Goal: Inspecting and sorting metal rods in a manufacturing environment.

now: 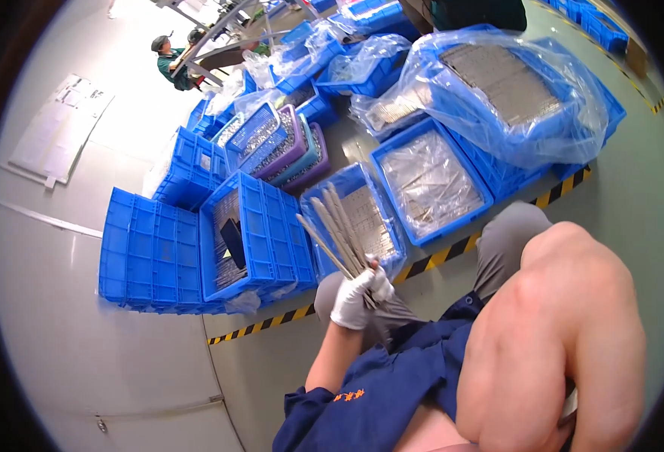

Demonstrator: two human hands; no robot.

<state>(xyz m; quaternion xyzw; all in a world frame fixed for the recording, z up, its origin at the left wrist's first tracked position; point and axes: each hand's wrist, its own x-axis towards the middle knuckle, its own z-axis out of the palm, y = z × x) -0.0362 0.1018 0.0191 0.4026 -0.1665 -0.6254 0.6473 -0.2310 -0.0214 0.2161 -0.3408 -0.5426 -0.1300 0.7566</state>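
Note:
My left hand, in a white glove, is closed around a fanned bundle of long thin grey metal strips. The strips point up and away from me, over a lined blue crate. Flat rows of similar pale metal pieces lie inside that crate. Close to the camera on the right, my bare right arm is sharply bent with the elbow up. Its hand does not show clearly; only a sliver of white appears by the arm near the lower edge.
Right of the lined crate is a blue crate holding plastic-covered strips. Beyond it, a plastic-draped crate holds packed metal pieces. Stacked blue crates stand left, with purple and teal baskets behind. Black-and-yellow tape crosses the floor. A person sits far back.

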